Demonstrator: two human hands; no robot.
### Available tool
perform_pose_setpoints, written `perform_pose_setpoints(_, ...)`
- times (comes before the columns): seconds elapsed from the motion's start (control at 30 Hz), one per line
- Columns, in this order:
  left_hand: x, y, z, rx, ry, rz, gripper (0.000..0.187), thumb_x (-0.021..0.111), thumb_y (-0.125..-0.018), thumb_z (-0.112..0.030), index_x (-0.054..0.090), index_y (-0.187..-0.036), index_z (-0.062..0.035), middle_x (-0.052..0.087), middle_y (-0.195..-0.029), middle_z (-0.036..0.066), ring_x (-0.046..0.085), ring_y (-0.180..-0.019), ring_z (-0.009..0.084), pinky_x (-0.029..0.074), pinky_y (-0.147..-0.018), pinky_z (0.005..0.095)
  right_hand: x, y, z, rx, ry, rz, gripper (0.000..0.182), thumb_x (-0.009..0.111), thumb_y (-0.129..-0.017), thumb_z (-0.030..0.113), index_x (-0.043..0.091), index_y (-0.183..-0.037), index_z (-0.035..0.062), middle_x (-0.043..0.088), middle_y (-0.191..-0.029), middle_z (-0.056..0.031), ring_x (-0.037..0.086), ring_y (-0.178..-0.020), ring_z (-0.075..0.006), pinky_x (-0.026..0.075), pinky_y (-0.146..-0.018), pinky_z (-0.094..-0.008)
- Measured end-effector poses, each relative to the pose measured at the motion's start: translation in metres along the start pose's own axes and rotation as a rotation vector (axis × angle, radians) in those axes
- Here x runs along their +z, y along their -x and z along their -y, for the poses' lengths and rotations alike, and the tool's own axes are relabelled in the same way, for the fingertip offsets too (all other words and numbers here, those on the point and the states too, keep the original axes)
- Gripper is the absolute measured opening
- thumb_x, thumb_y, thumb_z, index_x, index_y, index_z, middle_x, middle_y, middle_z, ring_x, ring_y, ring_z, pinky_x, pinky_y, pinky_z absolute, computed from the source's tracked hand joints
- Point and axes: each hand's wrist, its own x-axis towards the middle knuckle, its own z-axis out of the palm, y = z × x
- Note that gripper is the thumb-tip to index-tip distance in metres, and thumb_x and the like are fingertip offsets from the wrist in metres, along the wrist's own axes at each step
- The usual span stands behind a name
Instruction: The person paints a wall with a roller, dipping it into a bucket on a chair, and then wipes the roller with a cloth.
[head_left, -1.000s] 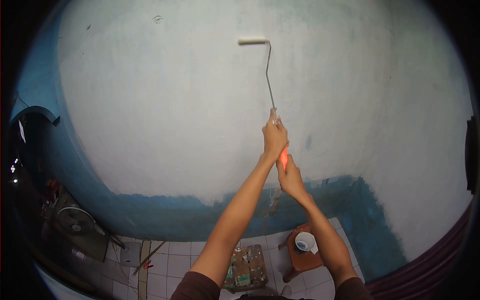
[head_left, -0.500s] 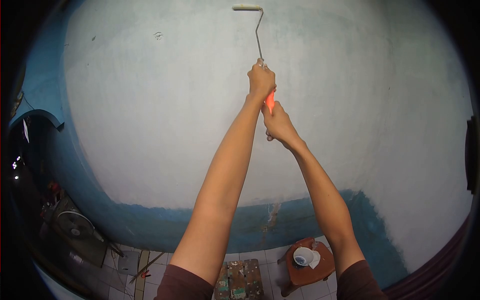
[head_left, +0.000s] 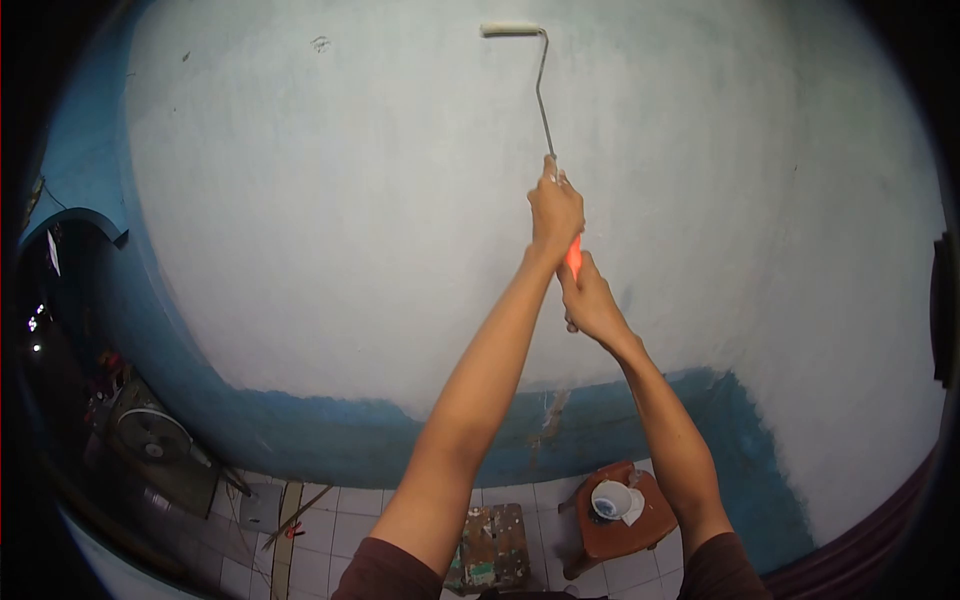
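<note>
A paint roller (head_left: 512,30) with a pale, narrow sleeve lies against the upper part of the wall (head_left: 380,200), which is whitish over blue. Its bent metal rod runs down to an orange handle (head_left: 573,258). My left hand (head_left: 556,212) is wrapped round the upper end of the handle, close to the rod. Just below it, my right hand (head_left: 594,302) grips the lower end. Only a short orange stretch shows between the two hands; the rest of the handle is hidden by the fingers.
On the floor at lower right stands a brown plastic stool (head_left: 620,540) with a white tub (head_left: 611,500) on it. A paint-spattered wooden stool (head_left: 495,545) is beside it. At left are a fan (head_left: 153,437) and an arched opening (head_left: 75,225); a purple curtain (head_left: 860,560) hangs at lower right.
Both hands have moved down and to the right in view, with the paint roller between them. The roller's sleeve sits slightly lower on the wall. Both hands keep their grip.
</note>
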Motion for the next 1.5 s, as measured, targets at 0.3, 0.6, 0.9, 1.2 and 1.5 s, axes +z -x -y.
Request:
perform_pose_setpoints(0.3,-0.010,0.142,0.089,-0.219,0.014,0.117,0.048,0.036,-0.107,-0.011,0.033,-0.154,-0.0036,0.045,-0.052,0.005,0.047,-0.038,0.0153,0.043,-0.037,0.0343,0.064,0.116,-0.125,0.084,0.014,-0.065,0.033,0.051,-0.106,0.029,0.045,-0.115,-0.0017,0.063,-0.079,-0.0332,0.064,-0.075,-0.0529,0.048,-0.063,-0.0532)
perform_pose_setpoints(0.6,-0.005,0.295,0.194,-0.409,-0.011,0.077,0.045,0.036,-0.110,-0.020,0.036,-0.154,-0.0113,0.045,-0.052,0.005,0.049,-0.037,0.0145,0.046,-0.038,0.0341,0.116,0.249,-0.237,0.163,0.145,-0.106,0.031,0.053,-0.102,0.020,0.053,-0.121,-0.0049,0.065,-0.078,-0.0281,0.068,-0.080,-0.0483,0.051,-0.068,-0.0493)
perform_pose_setpoints(0.9,-0.023,0.410,0.237,-0.836,0.343,0.264,0.023,0.039,-0.111,-0.030,0.048,-0.122,-0.0115,0.057,-0.073,0.004,0.064,-0.057,0.0134,0.055,-0.050,0.0284,0.123,0.364,-0.258,0.262,0.218,-0.146,0.037,0.060,-0.101,0.031,0.059,-0.109,-0.0045,0.065,-0.074,-0.0282,0.068,-0.073,-0.0470,0.049,-0.061,-0.0496)
perform_pose_setpoints(1.2,-0.045,0.470,0.218,-0.927,0.421,0.152,0.020,0.041,-0.110,-0.020,0.051,-0.104,-0.0045,0.061,-0.077,0.005,0.066,-0.067,0.0135,0.056,-0.062,0.0257,0.137,0.424,-0.252,0.313,0.149,-0.072,0.025,0.060,-0.101,0.022,0.057,-0.106,-0.0029,0.064,-0.072,-0.0232,0.066,-0.067,-0.0440,0.048,-0.059,-0.0478)
perform_pose_setpoints(1.5,-0.095,0.515,0.223,-1.016,0.398,0.103,0.022,0.043,-0.110,-0.020,0.053,-0.099,-0.0026,0.060,-0.078,0.005,0.066,-0.070,0.0133,0.060,-0.066,0.0290,0.168,0.468,-0.244,0.521,0.094,0.106,0.027,0.056,-0.104,0.023,0.052,-0.114,-0.0016,0.061,-0.065,-0.0221,0.064,-0.058,-0.0426,0.046,-0.054,-0.0452)
